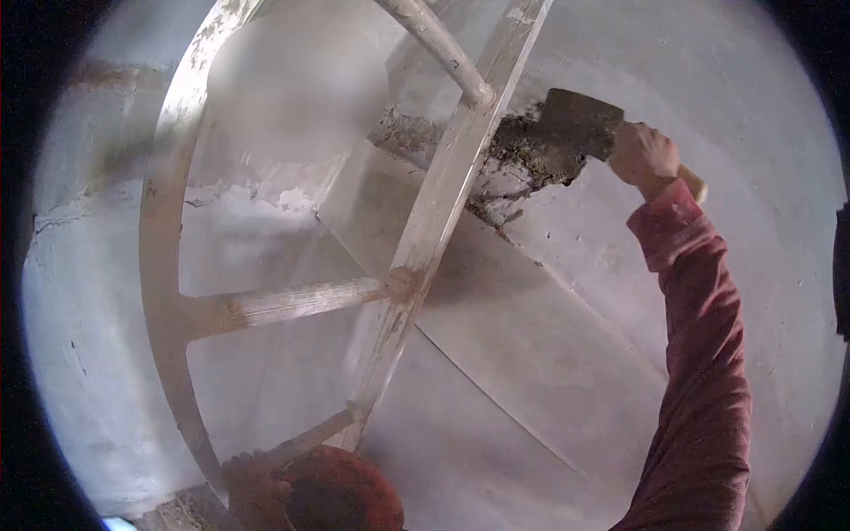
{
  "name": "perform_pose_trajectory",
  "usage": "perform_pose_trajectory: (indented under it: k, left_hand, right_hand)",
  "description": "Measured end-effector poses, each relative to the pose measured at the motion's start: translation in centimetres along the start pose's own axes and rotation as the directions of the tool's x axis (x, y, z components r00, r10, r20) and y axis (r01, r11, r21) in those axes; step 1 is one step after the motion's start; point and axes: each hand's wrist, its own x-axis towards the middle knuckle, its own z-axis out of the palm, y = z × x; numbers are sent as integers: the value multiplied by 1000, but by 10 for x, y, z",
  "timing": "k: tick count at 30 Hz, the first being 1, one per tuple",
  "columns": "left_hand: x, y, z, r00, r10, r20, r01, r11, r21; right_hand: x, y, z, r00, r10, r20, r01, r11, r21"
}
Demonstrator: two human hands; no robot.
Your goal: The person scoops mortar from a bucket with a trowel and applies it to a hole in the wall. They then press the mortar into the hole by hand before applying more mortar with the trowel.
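My right hand (645,155) is closed round the wooden handle (693,184) of a trowel with a broad, squared, dirty blade (580,119). The blade lies against the wall at the right end of a dark, rough broken patch (536,157). At the bottom left, my left hand (254,487) is curled at the rim of a red bowl (382,496), close to a low rung of the wooden ladder. The bowl's inside is dark, and what it contains cannot be made out. Shadow partly hides the left fingers.
A wooden ladder (434,199) crosses the view at a slant, between me and part of the wall. Its rung (301,301) spans the middle left. Pale wall (549,301) has a long ledge line, cracks and peeling plaster (297,199). A blurred round area covers the upper left.
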Motion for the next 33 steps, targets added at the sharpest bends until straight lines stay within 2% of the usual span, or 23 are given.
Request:
perform_pose_trajectory:
  k: [2,3,4,5,6,7,8,9,10,12,13,15,16,18,19,22,25,27,28,29,30,31,33]
  left_hand:
    - [-1,3,-4,1000,-17,-4,17,999,-34]
    - [0,4,-5,999,-35,-14,34,998,-60]
    - [1,-1,10,999,-33,-13,32,998,-58]
    - [3,-13,37,961,71,-266,-32,988,149]
    - [3,-14,40,853,221,-473,-42,932,359]
    - [7,-17,42,852,227,-471,-46,930,365]
    - [12,-13,25,967,73,-246,-24,981,194]
    - [15,-10,14,998,-50,23,49,998,30]
    - [16,-9,10,998,-52,21,51,998,32]
    - [17,-7,8,997,-32,71,28,998,59]
    - [16,-11,18,997,-33,69,29,998,57]
    - [10,-20,48,931,109,-348,-58,987,152]
    - [9,-15,36,932,115,-344,-66,986,153]
    - [4,0,2,998,-21,-62,19,999,-31]
    - [5,-1,5,998,-17,-60,15,999,-34]
    - [3,-6,18,986,23,-165,-26,999,-21]
    - [4,-10,30,965,84,-247,-76,996,42]
    - [7,-17,49,816,191,-546,-123,979,160]
    - [6,-13,36,816,193,-544,-125,979,160]
    - [5,-5,12,950,104,-294,-90,994,59]
    - [4,0,-2,1000,27,-13,-28,999,-25]
    - [4,-2,7,999,34,-13,-34,999,-21]
    - [5,-12,36,938,81,-337,-61,996,71]
  right_hand:
    - [-5,4,-12,999,44,-21,-44,999,-22]
    - [-11,1,-13,993,-22,-119,19,1000,-24]
    - [-10,-2,-13,993,-21,-117,18,1000,-25]
    - [-11,-7,-13,996,-72,-58,73,997,10]
    - [-11,-13,-13,992,-123,0,123,991,49]
    - [-11,-20,-11,983,-177,40,177,984,-9]
    - [-7,-20,-5,984,-172,42,173,985,-10]
    - [-2,-21,1,985,-146,95,150,988,-31]
    - [1,-22,4,982,-120,144,129,990,-53]
    - [1,-13,6,991,-71,113,69,997,17]
    - [0,-9,6,995,-20,94,12,996,83]
    - [-2,-8,-5,990,1,144,-11,998,66]
    - [-5,-6,-12,980,23,198,-34,998,49]
    - [-13,-2,-22,979,39,200,-46,998,32]
    - [-16,-1,-26,979,52,199,-57,998,19]
    - [-25,7,-36,981,38,191,-16,993,-115]
    - [-31,15,-57,989,63,136,-45,990,-134]
    - [-28,13,-69,991,62,122,-44,988,-147]
    - [-29,12,-71,991,70,115,-51,986,-159]
    - [-29,10,-66,990,71,122,-51,985,-162]
    - [-27,7,-55,995,12,100,2,990,-142]
    - [-27,6,-48,996,-46,75,55,991,-123]
    - [-30,7,-41,989,-23,147,44,989,-144]
